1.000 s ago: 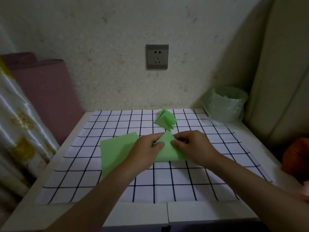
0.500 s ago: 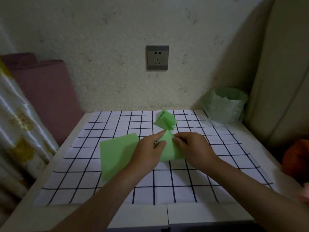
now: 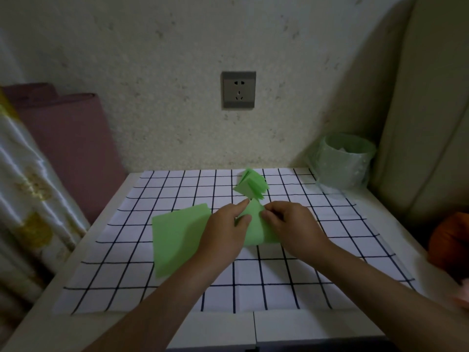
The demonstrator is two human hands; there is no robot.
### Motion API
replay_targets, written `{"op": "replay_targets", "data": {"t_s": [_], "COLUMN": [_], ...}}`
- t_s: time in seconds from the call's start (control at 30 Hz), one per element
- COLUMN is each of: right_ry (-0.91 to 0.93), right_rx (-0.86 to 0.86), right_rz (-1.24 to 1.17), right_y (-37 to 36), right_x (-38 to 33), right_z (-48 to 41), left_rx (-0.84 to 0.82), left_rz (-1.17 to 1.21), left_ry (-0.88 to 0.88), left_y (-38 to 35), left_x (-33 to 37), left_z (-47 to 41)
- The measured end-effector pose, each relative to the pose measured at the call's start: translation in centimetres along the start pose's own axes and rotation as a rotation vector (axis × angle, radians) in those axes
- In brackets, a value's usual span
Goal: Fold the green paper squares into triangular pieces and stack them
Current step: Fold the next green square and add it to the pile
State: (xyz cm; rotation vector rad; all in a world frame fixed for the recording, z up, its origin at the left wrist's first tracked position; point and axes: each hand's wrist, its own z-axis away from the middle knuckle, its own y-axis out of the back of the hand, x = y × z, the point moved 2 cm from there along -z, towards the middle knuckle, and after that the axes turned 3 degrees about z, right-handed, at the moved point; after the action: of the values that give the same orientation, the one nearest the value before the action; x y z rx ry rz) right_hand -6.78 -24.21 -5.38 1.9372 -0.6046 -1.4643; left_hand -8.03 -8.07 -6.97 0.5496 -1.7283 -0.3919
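At the far left hangs a pale patterned curtain (image 3: pixel 28 199), with a maroon fabric roll (image 3: pixel 73 148) leaning against the wall behind it. A white table (image 3: pixel 215 329) carries a white cloth with a black grid (image 3: pixel 121 252). On the cloth's left half lies flat green paper (image 3: pixel 177 237), its right part covered by the left forearm. The left hand (image 3: pixel 223 235) stretches its index finger to the peak of the partly folded sheet (image 3: pixel 253 229) and sets its thumb against the sheet's face, pinching the left flap; its other fingers are hidden. The sheet rests on the cloth at centre, between the 2 hands. Just behind it sits the stack of folded pieces (image 3: pixel 251 185), fanned open, below a grey wall socket (image 3: pixel 238 90). The right hand (image 3: pixel 294 229) curls its fingers and pinches the sheet's right edge. Further right stands a bin with a green liner (image 3: pixel 342 163), then an orange object (image 3: pixel 449 242) at the frame's edge.
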Motion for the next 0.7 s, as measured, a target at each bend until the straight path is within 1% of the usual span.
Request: {"op": "replay_targets", "data": {"t_s": [0.2, 0.37, 0.43, 0.5, 0.6, 0.7], "right_ry": [0.0, -0.061, -0.093, -0.135, -0.179, -0.22], "right_rx": [-0.025, -0.051, -0.083, -0.143, -0.226, -0.248], "right_rz": [0.03, -0.004, 0.009, 0.047, 0.109, 0.11], "right_y": [0.1, 0.7, 0.8, 0.6, 0.3, -0.1], "right_x": [0.2, 0.3, 0.6, 0.9, 1.4, 1.7], "right_z": [-0.2, -0.7, -0.7, -0.5, -0.3, -0.2], "left_rx": [-0.009, -0.009, -0.037, -0.089, -0.167, -0.191], "left_rz": [0.067, 0.118, 0.105, 0.05, -0.154, -0.218], "left_ry": [0.052, 0.087, 0.098, 0.109, 0.088, 0.113], "left_y": [-0.2, -0.4, -0.6, -0.8, -1.1, -0.9], "left_x": [-0.1, -0.1, -0.3, -0.7, -1.3, -1.3], "left_z": [-0.1, -0.1, 0.1, 0.3, 0.7, 0.8]}}
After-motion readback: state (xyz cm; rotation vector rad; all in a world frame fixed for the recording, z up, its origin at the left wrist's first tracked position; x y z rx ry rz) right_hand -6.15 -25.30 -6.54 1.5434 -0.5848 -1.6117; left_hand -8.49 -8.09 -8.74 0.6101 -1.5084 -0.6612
